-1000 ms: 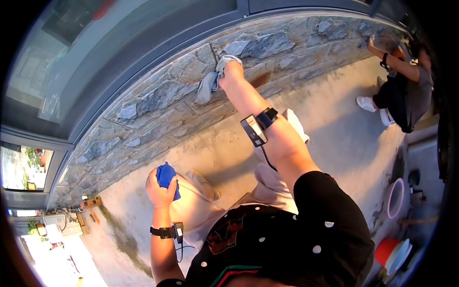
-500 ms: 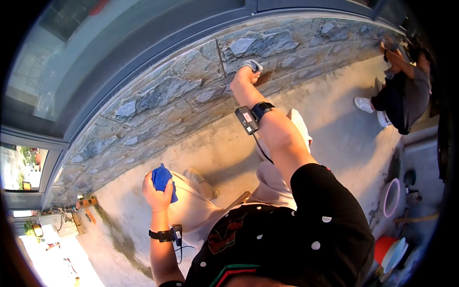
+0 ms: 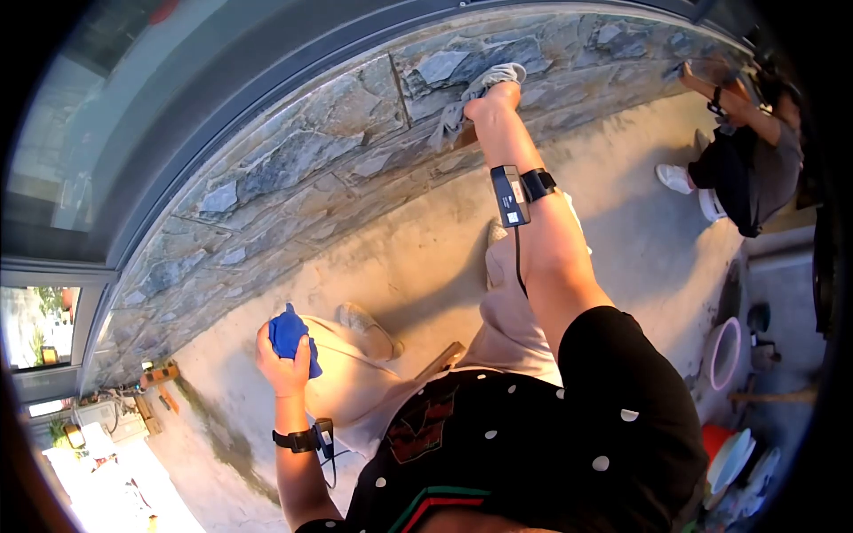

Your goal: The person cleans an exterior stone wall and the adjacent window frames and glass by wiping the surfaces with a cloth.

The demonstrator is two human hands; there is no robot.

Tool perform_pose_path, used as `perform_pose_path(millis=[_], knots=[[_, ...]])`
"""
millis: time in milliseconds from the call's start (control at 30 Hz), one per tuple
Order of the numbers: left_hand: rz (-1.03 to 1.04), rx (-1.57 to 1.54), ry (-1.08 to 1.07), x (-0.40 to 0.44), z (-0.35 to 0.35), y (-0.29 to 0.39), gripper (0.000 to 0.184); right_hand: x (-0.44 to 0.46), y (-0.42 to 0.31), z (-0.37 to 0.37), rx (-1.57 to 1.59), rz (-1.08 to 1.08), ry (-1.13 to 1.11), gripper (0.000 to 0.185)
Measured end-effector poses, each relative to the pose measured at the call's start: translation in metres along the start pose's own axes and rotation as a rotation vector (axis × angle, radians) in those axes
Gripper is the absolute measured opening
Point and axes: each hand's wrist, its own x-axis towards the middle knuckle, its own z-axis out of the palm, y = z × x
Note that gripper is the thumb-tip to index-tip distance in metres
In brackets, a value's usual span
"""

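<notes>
My right hand (image 3: 494, 99) reaches up to the stone-faced wall (image 3: 311, 147) and presses a grey cloth (image 3: 503, 75) against it. The cloth bunches over the fingers, and a loose end hangs at the left of the hand. Low on the left, my left hand (image 3: 283, 366) is wrapped round a crumpled blue cloth (image 3: 289, 334), held above my knee and apart from the wall. Each forearm carries a black strap with a small box and a cable.
At the far right another person (image 3: 755, 169) sits close to the same wall. A pink-rimmed basin (image 3: 724, 354) and a red tub (image 3: 713, 444) stand at lower right. Dark window framing (image 3: 204, 169) runs above the stone. Orange tools (image 3: 160, 377) lie at left.
My right hand has moved right along the wall with the grey cloth, and more of the cloth now shows. My left hand keeps its hold on the blue cloth.
</notes>
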Motion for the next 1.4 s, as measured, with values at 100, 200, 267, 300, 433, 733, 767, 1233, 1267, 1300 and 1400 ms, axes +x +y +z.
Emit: perform_pose_path(millis=[100, 200, 267, 300, 433, 733, 767, 1233, 1267, 1300, 1400], knots=[[-0.003, -0.001, -0.020, 0.003, 0.001, -0.002, 0.059, 0.003, 0.006, -0.003, -0.061, -0.049, 0.014, 0.036], [0.010, 0.004, -0.014, 0.005, 0.003, 0.002, 0.059, 0.080, 0.054, -0.029, 0.009, -0.140, -0.036, 0.037], [0.010, 0.017, -0.006, 0.006, 0.003, 0.006, 0.058, 0.127, 0.081, -0.033, 0.274, -0.075, 0.471, 0.056], [0.016, 0.032, -0.001, 0.006, 0.003, 0.007, 0.058, 0.105, 0.065, -0.023, 0.221, 0.047, 0.612, 0.053], [0.017, 0.062, -0.001, 0.009, 0.002, 0.014, 0.057, 0.056, 0.086, -0.018, 0.132, -0.030, 0.647, 0.052], [0.045, 0.113, -0.013, 0.006, 0.007, 0.012, 0.057, -0.028, 0.129, -0.034, -0.138, 0.279, -0.191, 0.029], [0.046, 0.120, -0.013, 0.006, 0.007, 0.013, 0.057, -0.034, 0.114, -0.029, -0.072, 0.262, -0.151, 0.028], [-0.058, 0.021, -0.009, 0.006, -0.002, -0.001, 0.056, 0.060, 0.194, -0.093, -0.293, 0.128, 0.531, 0.050], [-0.071, 0.011, -0.015, 0.007, -0.003, 0.001, 0.055, 0.053, 0.208, -0.098, -0.283, 0.202, 0.392, 0.043], [-0.087, 0.000, -0.022, 0.007, -0.003, 0.004, 0.055, 0.046, 0.220, -0.103, -0.272, 0.274, 0.254, 0.037], [-0.064, 0.053, -0.015, 0.007, -0.003, 0.003, 0.054, 0.016, 0.247, -0.102, -0.345, 0.424, -0.056, 0.032]])
